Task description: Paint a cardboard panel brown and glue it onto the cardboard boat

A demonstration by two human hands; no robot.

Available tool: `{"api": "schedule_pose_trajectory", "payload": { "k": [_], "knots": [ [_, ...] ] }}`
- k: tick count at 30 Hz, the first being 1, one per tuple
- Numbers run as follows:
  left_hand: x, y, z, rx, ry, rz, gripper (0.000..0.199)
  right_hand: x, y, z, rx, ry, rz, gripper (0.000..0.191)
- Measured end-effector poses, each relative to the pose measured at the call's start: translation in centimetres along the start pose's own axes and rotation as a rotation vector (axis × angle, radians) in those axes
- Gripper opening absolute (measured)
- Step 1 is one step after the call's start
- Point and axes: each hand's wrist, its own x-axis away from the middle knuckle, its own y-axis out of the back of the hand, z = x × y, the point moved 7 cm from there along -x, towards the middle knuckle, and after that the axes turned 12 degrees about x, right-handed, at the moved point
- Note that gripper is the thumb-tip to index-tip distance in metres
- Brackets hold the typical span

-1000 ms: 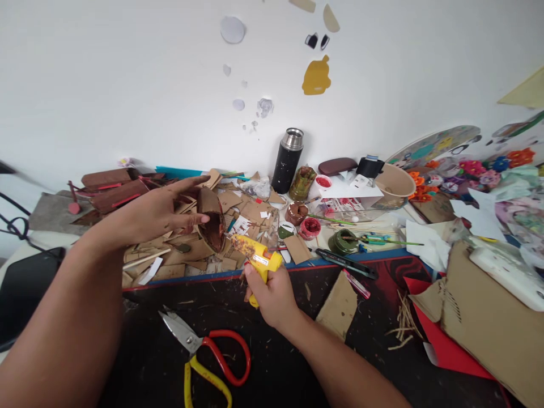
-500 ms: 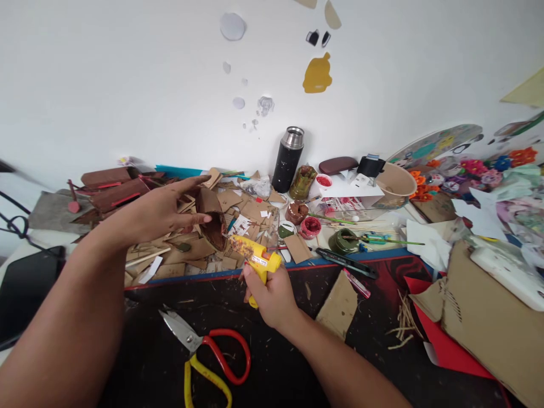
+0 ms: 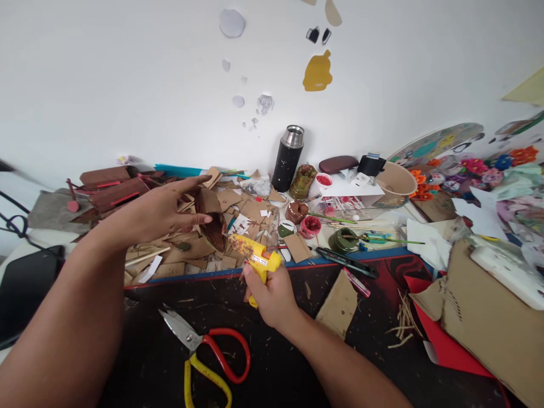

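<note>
My left hand (image 3: 174, 207) grips a small brown cardboard piece (image 3: 208, 203), curved like a pouch with a hollow dark inside, between thumb and fingers. In my right hand (image 3: 272, 292) is a yellow glue gun (image 3: 254, 255), stained brown along its barrel. Its nozzle points left and sits at the edge of the cardboard piece; whether it touches I cannot tell. Below both hands, scissors (image 3: 191, 340) with one red and one yellow handle lie on the dark mat (image 3: 289, 371).
Cardboard scraps (image 3: 250, 218) are heaped behind my hands. A black flask (image 3: 289, 158) stands by the wall, near open paint jars (image 3: 342, 241). A black cutter (image 3: 346, 262) and a cardboard strip (image 3: 339, 306) lie right of my right hand. Large cardboard (image 3: 488, 323) fills the right side.
Almost nothing differs. Both hands, the cardboard piece and the glue gun hold nearly the same position; the view has shifted very slightly.
</note>
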Motion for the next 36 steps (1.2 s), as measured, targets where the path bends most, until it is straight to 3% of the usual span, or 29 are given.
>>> {"api": "schedule_pose_trajectory", "payload": {
  "k": [5, 27, 33, 36],
  "knots": [
    [0.0, 0.0, 0.1, -0.007, 0.045, 0.012, 0.106, -0.1, 0.0, 0.2, -0.003, 0.008, -0.001, 0.041],
    [-0.1, -0.3, -0.1, 0.017, -0.009, 0.022, 0.106, 0.0, 0.2, 0.2, -0.012, -0.003, -0.012, 0.04],
    [-0.2, -0.5, 0.9, 0.0, 0.053, 0.054, 0.103, 0.1, 0.0, -0.2, -0.082, -0.014, -0.014, 0.039],
    [-0.4, -0.5, 1.3, 0.011, 0.017, 0.033, 0.098, 0.0, -0.1, -0.5, -0.138, -0.006, -0.024, 0.039]
  ]
}}
